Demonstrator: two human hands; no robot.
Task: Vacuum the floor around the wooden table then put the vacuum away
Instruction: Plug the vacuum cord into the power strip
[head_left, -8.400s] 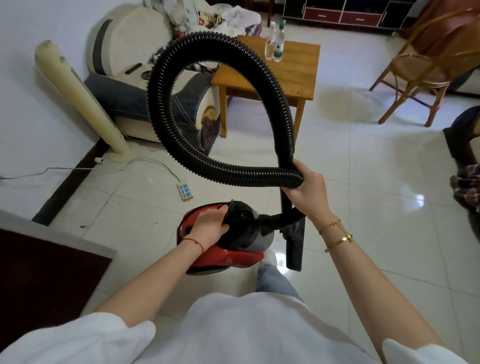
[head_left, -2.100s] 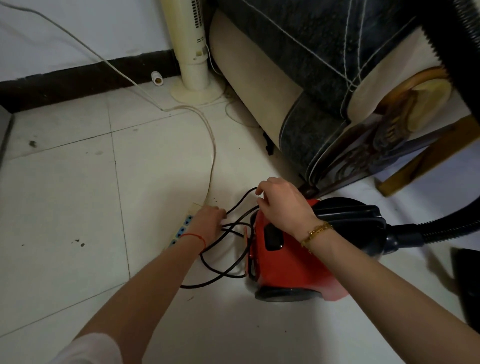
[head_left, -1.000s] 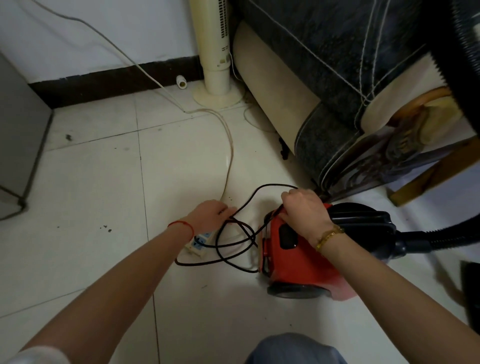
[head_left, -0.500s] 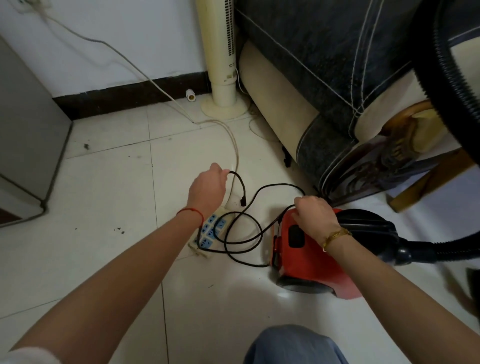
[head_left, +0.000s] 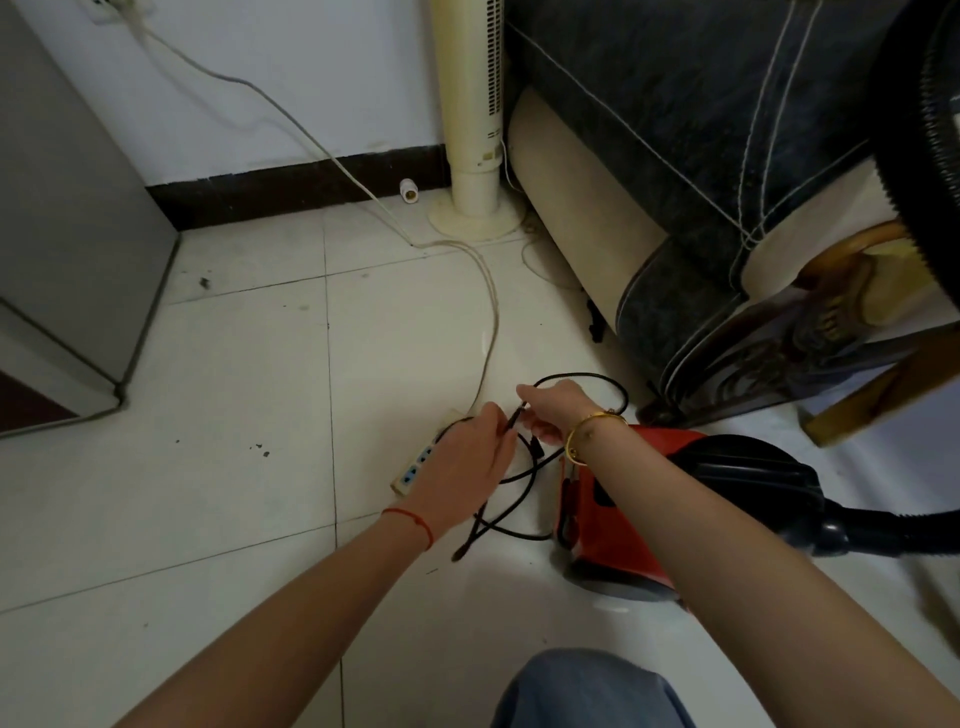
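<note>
The red and black vacuum (head_left: 623, 525) sits on the white tile floor at lower right, its black ribbed hose (head_left: 914, 130) arching up at the right edge. Its black power cord (head_left: 519, 499) lies in loose loops beside the red body. My left hand (head_left: 467, 462) and my right hand (head_left: 550, 410) meet just above the loops, and both pinch the cord between the fingers. A beige power strip (head_left: 415, 467) with blue sockets lies under my left hand, partly hidden. A wooden table leg (head_left: 883, 395) shows at far right.
A cream tower fan (head_left: 475, 130) stands against the wall. A dark blue and cream sofa (head_left: 675, 171) fills the upper right. A grey cabinet (head_left: 67, 218) stands at left. The strip's white cable (head_left: 488, 306) runs across the floor to the wall.
My left hand came down from its raised position with the plug end, and my right hand left the vacuum body; both now meet on the cord over the power strip.
</note>
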